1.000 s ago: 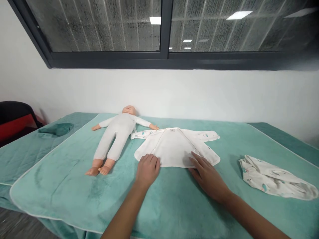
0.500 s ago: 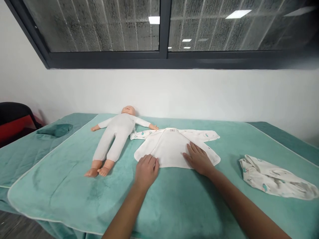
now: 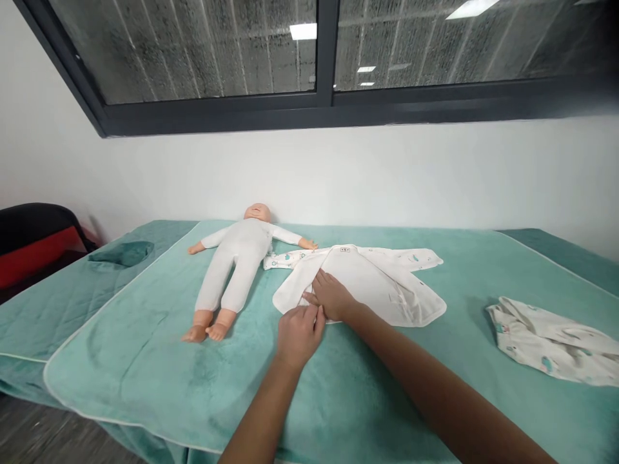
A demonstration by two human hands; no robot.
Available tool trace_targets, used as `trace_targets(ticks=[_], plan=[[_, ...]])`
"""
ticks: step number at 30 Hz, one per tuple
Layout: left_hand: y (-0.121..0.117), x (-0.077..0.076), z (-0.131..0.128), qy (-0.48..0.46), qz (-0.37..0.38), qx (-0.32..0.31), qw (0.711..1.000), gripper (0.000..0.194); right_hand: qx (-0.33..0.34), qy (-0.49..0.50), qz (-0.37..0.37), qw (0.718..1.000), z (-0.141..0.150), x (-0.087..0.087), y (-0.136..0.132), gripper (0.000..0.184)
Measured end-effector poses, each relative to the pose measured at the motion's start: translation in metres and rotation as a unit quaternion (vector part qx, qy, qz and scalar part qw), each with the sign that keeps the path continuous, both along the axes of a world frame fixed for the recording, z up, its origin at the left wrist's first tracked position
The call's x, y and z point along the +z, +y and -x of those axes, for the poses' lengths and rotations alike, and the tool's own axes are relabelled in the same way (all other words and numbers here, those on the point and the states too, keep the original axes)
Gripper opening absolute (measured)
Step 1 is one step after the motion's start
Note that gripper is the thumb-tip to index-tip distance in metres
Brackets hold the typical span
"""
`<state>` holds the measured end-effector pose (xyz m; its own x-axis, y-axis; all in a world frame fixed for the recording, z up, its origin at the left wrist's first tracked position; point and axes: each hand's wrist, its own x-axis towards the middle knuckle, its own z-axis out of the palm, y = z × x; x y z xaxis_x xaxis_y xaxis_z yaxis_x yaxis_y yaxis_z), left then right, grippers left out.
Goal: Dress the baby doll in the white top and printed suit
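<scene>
A white baby shirt (image 3: 372,290) lies spread on the green blanket, its patterned sleeves stretched out to both sides. My left hand (image 3: 300,332) is at the lower left of the hem, with its fingers curled closed on the cloth edge. Just above it, my right hand (image 3: 333,295) rests on the shirt near the left front panel, fingers stretched out; the lower part of that panel is partly hidden by my hands. Left of the shirt, a baby doll (image 3: 236,264) in a white suit lies on its back, one hand near the patterned sleeve.
A crumpled white patterned garment (image 3: 556,341) lies at the right on the green blanket (image 3: 169,386). A black and red chair (image 3: 41,248) stands at the far left. Behind the bed are a white wall (image 3: 387,174) and a dark-framed window (image 3: 217,116).
My right hand has moved left across the shirt, from its right side to near my left hand. The shirt's right panel now shows wrinkles. The view has shifted slightly.
</scene>
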<state>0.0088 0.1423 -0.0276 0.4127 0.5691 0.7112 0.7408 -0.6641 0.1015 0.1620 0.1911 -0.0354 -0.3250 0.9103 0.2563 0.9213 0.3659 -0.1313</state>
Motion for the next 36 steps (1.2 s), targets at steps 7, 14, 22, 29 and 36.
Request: trace_targets(ticks=[7, 14, 22, 29, 36], plan=[[0.000, -0.001, 0.001, -0.021, -0.007, -0.008, 1.000, 0.031, 0.144, 0.052, -0.013, 0.988, 0.008, 0.005, -0.027, 0.061], [-0.001, -0.001, 0.002, -0.028, -0.020, -0.014, 0.999, 0.029, 0.162, 0.167, -0.003, 0.973, 0.010, 0.021, -0.021, 0.040], [0.000, -0.003, 0.001, -0.025, -0.008, -0.013, 1.000, 0.026, 0.017, 0.070, 0.015, 0.997, 0.005, 0.006, -0.025, 0.051], [0.000, -0.003, 0.001, -0.031, -0.009, -0.007, 0.999, 0.032, 0.141, 0.161, 0.031, 0.976, 0.009, 0.012, -0.043, 0.050], [-0.002, 0.000, 0.003, -0.049, -0.006, -0.005, 0.999, 0.031, 0.132, 0.199, 0.009, 0.971, 0.025, 0.028, -0.072, 0.044]])
